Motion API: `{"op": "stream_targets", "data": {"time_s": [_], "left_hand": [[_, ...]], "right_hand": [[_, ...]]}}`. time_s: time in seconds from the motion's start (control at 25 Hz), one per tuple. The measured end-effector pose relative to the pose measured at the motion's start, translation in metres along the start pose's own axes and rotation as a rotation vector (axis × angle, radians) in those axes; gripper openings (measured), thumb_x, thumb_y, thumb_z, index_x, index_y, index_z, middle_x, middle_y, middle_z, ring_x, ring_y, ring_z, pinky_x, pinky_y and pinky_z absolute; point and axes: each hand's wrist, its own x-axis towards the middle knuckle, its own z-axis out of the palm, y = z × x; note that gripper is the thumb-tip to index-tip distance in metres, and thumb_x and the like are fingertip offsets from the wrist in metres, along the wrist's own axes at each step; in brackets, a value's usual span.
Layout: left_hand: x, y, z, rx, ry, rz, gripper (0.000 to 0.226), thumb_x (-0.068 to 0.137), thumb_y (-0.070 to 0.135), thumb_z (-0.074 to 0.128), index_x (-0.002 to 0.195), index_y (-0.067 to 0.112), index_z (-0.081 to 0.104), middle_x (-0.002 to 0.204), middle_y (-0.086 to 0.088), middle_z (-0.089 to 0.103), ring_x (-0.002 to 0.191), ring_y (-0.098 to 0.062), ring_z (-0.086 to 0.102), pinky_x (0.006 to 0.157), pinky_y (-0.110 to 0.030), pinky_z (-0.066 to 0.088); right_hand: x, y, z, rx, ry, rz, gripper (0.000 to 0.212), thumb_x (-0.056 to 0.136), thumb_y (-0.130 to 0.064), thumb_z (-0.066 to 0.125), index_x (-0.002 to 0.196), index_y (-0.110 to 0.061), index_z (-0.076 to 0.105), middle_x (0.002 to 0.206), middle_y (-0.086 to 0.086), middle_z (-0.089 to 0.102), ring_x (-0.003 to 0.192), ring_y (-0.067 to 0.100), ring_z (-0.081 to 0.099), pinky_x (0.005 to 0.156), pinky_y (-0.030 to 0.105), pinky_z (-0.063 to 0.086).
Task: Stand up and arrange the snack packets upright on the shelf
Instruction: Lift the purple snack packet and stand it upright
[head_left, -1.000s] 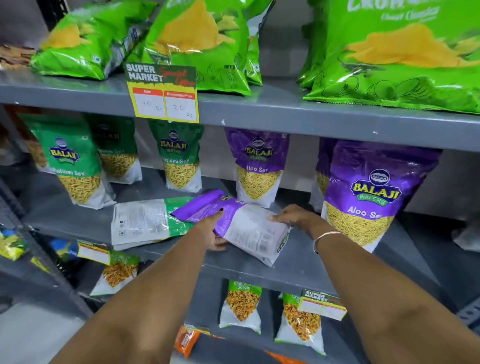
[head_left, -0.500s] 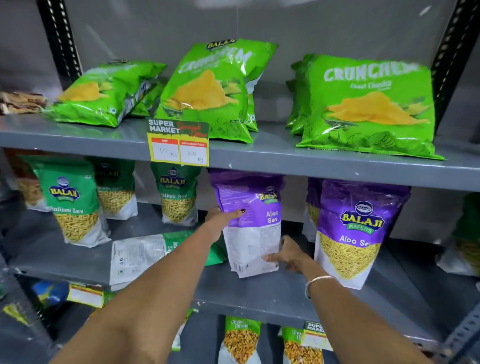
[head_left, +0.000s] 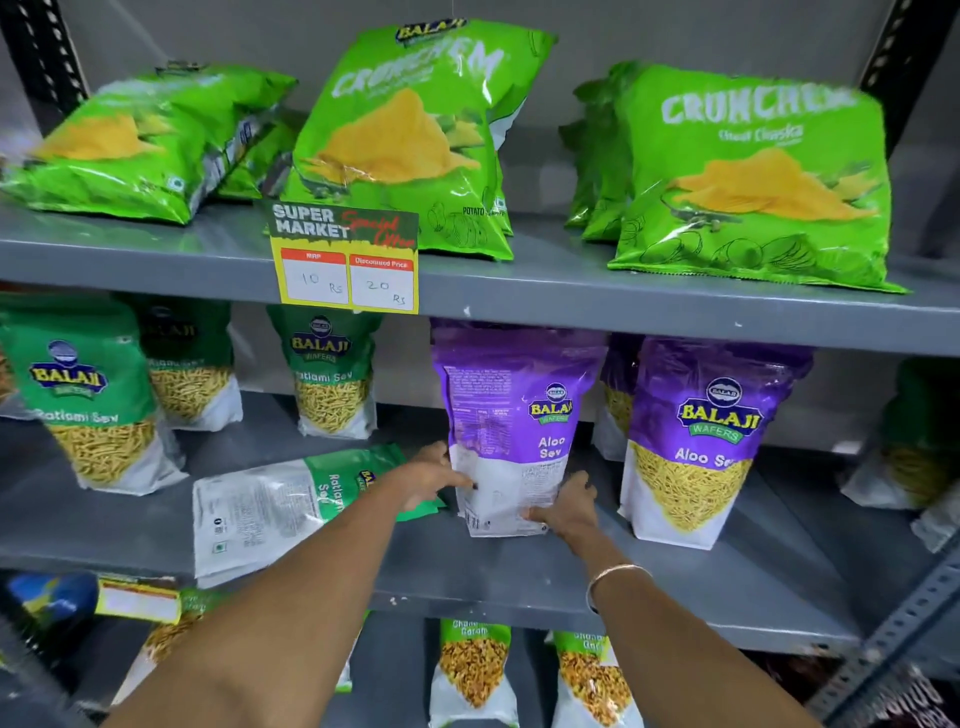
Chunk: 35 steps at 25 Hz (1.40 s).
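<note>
A purple Aloo Sev packet (head_left: 511, 415) stands upright on the middle grey shelf (head_left: 519, 582), its back label partly turned toward me. My left hand (head_left: 428, 475) grips its lower left edge and my right hand (head_left: 569, 506) grips its lower right corner. To the left, a green Ratlami Sev packet (head_left: 275, 506) lies flat on the same shelf, back side up. Another purple Aloo Sev packet (head_left: 701, 441) stands upright to the right.
Green Ratlami Sev packets (head_left: 88, 400) (head_left: 332, 374) stand at the left and back. Large green Crunchem bags (head_left: 410, 140) (head_left: 748, 176) sit on the upper shelf behind a price tag (head_left: 345, 260). Chana packets (head_left: 472, 670) stand on the lower shelf. A perforated upright (head_left: 904, 623) is at the right.
The purple packet went from lying tilted on the shelf to standing upright. My hands slid down to its lower corners. The view tilted upward.
</note>
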Motion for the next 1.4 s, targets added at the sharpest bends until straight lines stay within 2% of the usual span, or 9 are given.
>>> {"op": "stream_targets", "data": {"time_s": [0.24,0.44,0.56,0.68,0.8,0.92,1.08,1.24,1.4], "left_hand": [[0.003,-0.010,-0.003,0.074,0.002,0.000,0.067,0.084,-0.015,0.040,0.139,0.021,0.032,0.074,-0.004,0.054,0.054,-0.007,0.062,0.050,-0.016,0.039],[0.010,-0.018,0.004,0.105,0.133,0.056,0.036,0.076,-0.002,0.069,0.107,0.008,0.055,0.100,-0.010,0.059,0.106,-0.022,0.051,0.077,-0.023,0.041],[0.013,-0.012,0.009,0.071,0.177,0.069,0.092,0.070,0.003,0.077,0.142,0.004,0.020,0.146,-0.016,0.038,0.130,-0.023,0.040,0.105,-0.032,0.035],[0.016,-0.004,0.017,-0.021,0.131,0.058,0.116,0.069,0.004,0.078,0.149,0.010,-0.005,0.152,-0.013,0.033,0.140,-0.025,0.033,0.112,-0.033,0.030],[0.016,0.002,0.023,-0.014,0.154,0.062,0.118,0.066,0.008,0.080,0.149,0.010,-0.003,0.149,-0.012,0.035,0.138,-0.025,0.035,0.108,-0.029,0.031],[0.011,0.002,0.017,0.118,0.169,0.042,0.098,0.065,0.017,0.082,0.145,0.015,0.025,0.150,-0.014,0.027,0.140,-0.026,0.027,0.115,-0.035,0.026],[0.006,-0.001,0.007,0.096,0.206,0.005,0.060,0.069,0.007,0.078,0.113,0.008,0.037,0.129,-0.019,0.045,0.114,-0.023,0.045,0.100,-0.035,0.038],[0.007,-0.007,0.003,0.056,0.250,0.058,0.059,0.070,-0.006,0.074,0.108,0.009,0.031,0.109,-0.014,0.057,0.101,-0.018,0.050,0.086,-0.028,0.039],[0.004,-0.011,0.002,0.123,0.219,0.046,0.063,0.064,0.006,0.080,0.120,0.004,0.052,0.121,-0.009,0.064,0.113,-0.024,0.058,0.102,-0.035,0.044]], "right_hand": [[-0.003,-0.005,0.000,0.135,-0.082,0.035,0.040,0.075,0.005,0.062,0.101,-0.010,0.035,0.088,0.009,0.047,0.067,0.018,0.050,0.053,0.027,0.041],[-0.008,-0.007,-0.012,0.231,-0.438,-0.021,0.061,0.070,0.008,0.069,0.118,-0.019,0.045,0.100,0.000,0.053,0.089,0.014,0.055,0.064,0.021,0.049],[-0.014,-0.013,-0.012,0.276,-0.590,-0.033,0.067,0.071,0.001,0.074,0.123,-0.019,0.037,0.109,-0.005,0.062,0.100,0.010,0.061,0.082,0.025,0.054],[-0.013,-0.017,-0.001,0.246,-0.489,-0.060,0.080,0.068,-0.007,0.079,0.124,-0.009,0.022,0.119,0.002,0.051,0.104,0.011,0.056,0.088,0.020,0.049],[-0.017,-0.020,-0.004,0.294,-0.385,-0.093,0.065,0.069,-0.002,0.077,0.114,-0.005,0.031,0.101,0.001,0.049,0.082,0.003,0.051,0.058,0.006,0.045],[-0.010,-0.015,-0.019,0.388,-0.417,-0.144,0.074,0.060,0.002,0.075,0.127,0.005,0.042,0.119,0.021,0.058,0.094,0.020,0.057,0.059,0.011,0.052],[0.004,-0.011,-0.035,0.418,-0.397,-0.124,0.061,0.073,0.012,0.067,0.126,-0.001,0.042,0.115,0.015,0.056,0.088,0.019,0.060,0.059,0.019,0.056],[0.017,-0.007,-0.037,0.416,-0.454,-0.124,0.046,0.080,0.010,0.059,0.122,-0.006,0.048,0.106,0.011,0.061,0.089,0.019,0.059,0.068,0.024,0.050],[0.021,-0.009,-0.037,0.467,-0.508,-0.161,0.034,0.082,0.014,0.055,0.108,-0.007,0.052,0.090,0.002,0.062,0.078,0.011,0.060,0.058,0.014,0.055]]}}
